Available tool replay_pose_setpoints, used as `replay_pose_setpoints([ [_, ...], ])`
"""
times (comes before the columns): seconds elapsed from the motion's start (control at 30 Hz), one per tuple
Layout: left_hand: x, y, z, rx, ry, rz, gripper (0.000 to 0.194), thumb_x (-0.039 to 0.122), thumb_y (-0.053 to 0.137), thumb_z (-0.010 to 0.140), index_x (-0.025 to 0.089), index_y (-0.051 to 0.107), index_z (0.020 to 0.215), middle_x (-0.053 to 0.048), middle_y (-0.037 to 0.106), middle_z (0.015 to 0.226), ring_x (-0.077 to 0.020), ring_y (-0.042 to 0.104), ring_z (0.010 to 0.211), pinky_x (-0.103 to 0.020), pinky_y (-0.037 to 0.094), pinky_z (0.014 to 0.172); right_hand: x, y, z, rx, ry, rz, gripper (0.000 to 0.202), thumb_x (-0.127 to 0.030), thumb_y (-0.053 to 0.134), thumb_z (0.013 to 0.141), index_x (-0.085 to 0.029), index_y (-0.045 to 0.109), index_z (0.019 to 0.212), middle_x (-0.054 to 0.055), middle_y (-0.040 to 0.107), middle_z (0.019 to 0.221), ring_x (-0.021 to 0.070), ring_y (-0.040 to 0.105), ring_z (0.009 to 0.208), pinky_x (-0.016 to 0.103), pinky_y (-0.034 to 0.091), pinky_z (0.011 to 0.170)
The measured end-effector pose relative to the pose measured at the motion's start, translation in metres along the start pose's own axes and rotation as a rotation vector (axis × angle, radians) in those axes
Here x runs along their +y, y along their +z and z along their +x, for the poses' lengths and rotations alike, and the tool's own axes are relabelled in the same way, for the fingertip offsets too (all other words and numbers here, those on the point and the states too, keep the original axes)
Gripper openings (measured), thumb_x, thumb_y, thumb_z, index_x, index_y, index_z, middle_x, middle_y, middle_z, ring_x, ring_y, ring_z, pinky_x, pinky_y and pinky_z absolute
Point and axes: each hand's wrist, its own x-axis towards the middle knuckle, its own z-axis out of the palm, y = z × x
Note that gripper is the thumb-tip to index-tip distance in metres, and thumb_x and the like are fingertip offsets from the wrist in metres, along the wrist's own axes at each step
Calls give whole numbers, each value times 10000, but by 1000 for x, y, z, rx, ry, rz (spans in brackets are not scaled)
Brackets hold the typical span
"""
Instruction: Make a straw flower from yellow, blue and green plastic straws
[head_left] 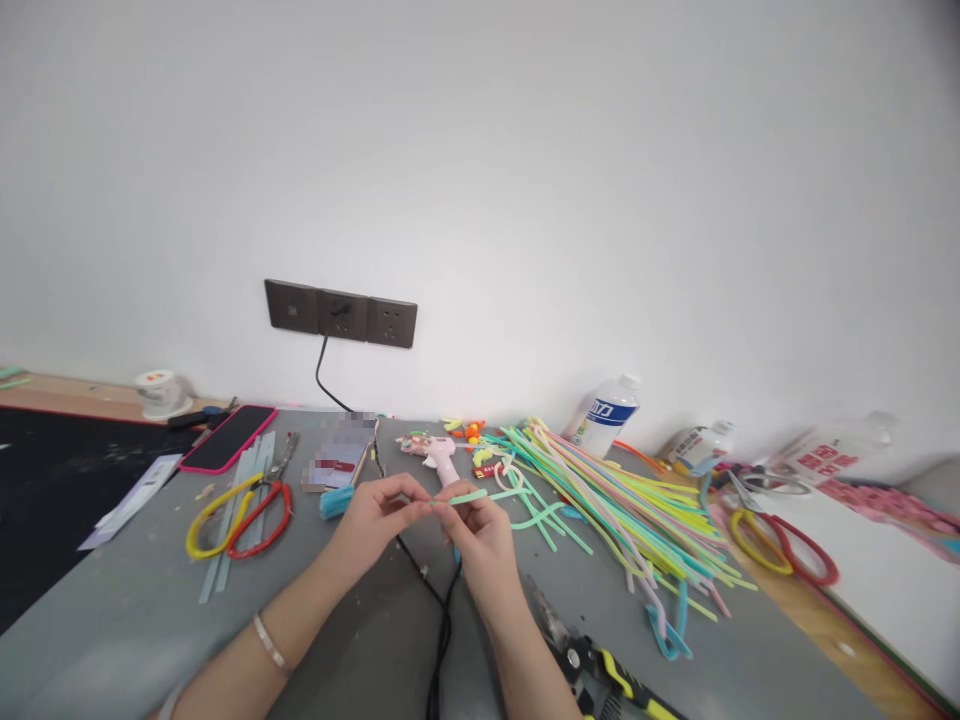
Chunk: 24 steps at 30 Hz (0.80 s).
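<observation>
Both hands meet above the middle of the grey table. My left hand (386, 510) pinches one end of a pale green fuzzy stem between thumb and fingertips. Right beside it, my right hand (476, 525) grips the same pale green stem (471, 497), whose free part sticks out to the right over the fingers. Just behind the hands lies a pink glue gun (437, 455). A blue fuzzy bundle (336, 502) is by my left hand. Loose green stems (541, 515) lie right of my right hand.
Colourful stems (622, 500) spread at the right, with a bottle (606, 415) behind. Scissors (259, 510) and a pink-edged phone (229, 438) lie left; other scissors (784, 545) lie far right. Pliers (592, 665) sit at the front. A black cable (442, 620) crosses the table.
</observation>
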Motion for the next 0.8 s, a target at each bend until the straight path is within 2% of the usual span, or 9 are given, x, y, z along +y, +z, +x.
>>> replay_pose_setpoints([
  [0.13,-2,1,-1,42,6,43,188,350,713,765,171,700,709,-1,620,679,-165,540,671,-244,401,635,1,1,1,27,80,16,251,-416,737,722,-172,696,769,4,618,635,96,453,475,228,408,453],
  [0.33,2,1,-3,74,109,119,125,279,708,766,175,704,696,-12,618,705,-165,545,683,-244,412,645,2,1,1,7,106,70,259,-416,753,697,-170,695,754,-16,576,578,94,422,478,214,370,445],
  [0.6,2,6,-5,44,15,-58,212,374,732,747,177,680,690,-1,620,673,-170,548,662,-249,411,621,-9,4,-5,13,-59,-2,248,-419,714,765,-178,662,742,15,612,699,111,474,536,226,407,488],
  [0.7,4,5,-6,22,10,-84,214,383,716,769,180,672,717,3,620,675,-165,547,653,-246,408,617,-6,3,-4,4,-55,-13,218,-396,721,764,-182,677,751,21,640,709,128,524,564,242,445,528],
  [0.8,4,6,-5,52,-7,-93,211,373,742,744,176,684,695,11,613,652,-150,526,634,-234,393,600,0,0,-1,-12,-47,-15,194,-377,717,769,-186,693,784,28,666,712,139,553,563,256,461,536],
])
